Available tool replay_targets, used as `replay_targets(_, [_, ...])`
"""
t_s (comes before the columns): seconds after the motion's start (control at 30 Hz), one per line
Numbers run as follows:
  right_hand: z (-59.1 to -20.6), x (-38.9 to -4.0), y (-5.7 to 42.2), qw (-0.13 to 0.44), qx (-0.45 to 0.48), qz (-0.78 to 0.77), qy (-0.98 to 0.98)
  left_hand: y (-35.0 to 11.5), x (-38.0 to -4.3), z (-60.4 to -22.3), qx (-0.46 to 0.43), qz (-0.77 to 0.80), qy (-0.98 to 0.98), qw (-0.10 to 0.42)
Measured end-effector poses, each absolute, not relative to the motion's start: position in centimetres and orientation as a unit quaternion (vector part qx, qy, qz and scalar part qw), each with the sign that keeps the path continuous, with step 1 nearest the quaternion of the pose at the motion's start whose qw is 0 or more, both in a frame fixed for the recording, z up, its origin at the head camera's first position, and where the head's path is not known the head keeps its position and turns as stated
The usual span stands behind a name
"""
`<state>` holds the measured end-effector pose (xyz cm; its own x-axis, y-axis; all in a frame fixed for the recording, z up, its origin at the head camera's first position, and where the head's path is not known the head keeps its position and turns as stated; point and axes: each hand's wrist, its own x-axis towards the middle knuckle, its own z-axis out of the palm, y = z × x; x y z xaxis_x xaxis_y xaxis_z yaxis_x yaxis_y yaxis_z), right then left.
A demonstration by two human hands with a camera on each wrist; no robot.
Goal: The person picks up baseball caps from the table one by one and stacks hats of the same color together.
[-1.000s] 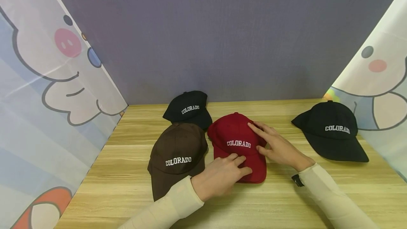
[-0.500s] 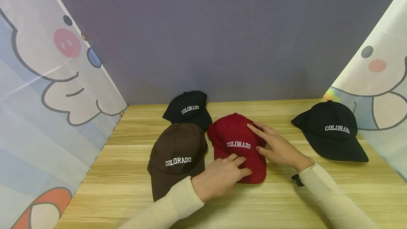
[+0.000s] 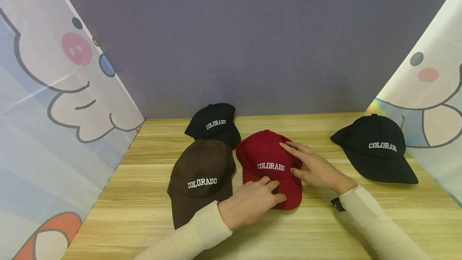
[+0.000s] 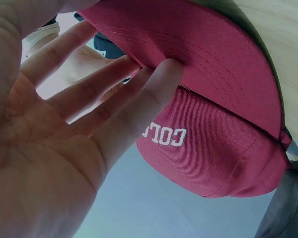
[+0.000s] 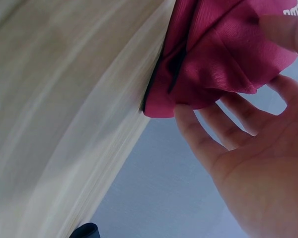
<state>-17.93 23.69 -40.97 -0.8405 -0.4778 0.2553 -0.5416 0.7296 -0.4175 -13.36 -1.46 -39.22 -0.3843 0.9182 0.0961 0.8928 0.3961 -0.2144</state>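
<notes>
A red cap with white COLORADO lettering sits upright on the table, its brim toward me. My left hand reaches over the brim; in the left wrist view, its extended fingers touch the brim near the crown seam. On the cap's right side, my right hand rests with fingers spread and slightly bent. The right wrist view has its fingertips along the crown, with the thumb on the front. Just left of the red cap lies a brown cap, its brim partly hidden by my left sleeve.
One black cap sits at the back, behind the brown one. Another black cap stands at the right of the wooden table. A grey panel rises behind, with cartoon-printed sheets along both sides.
The red cap's crown and lettering have shifted slightly toward me, and the right fingertips have moved a little with them. The other caps have stayed put.
</notes>
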Motion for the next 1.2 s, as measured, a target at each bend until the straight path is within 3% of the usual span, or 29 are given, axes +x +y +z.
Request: replay_targets(1.2, [-41.14, -17.41, 23.16, 0.021, 0.286, 0.269, -0.920, -1.26, -12.62, -38.92, -0.556, 0.071, -0.824, 0.088])
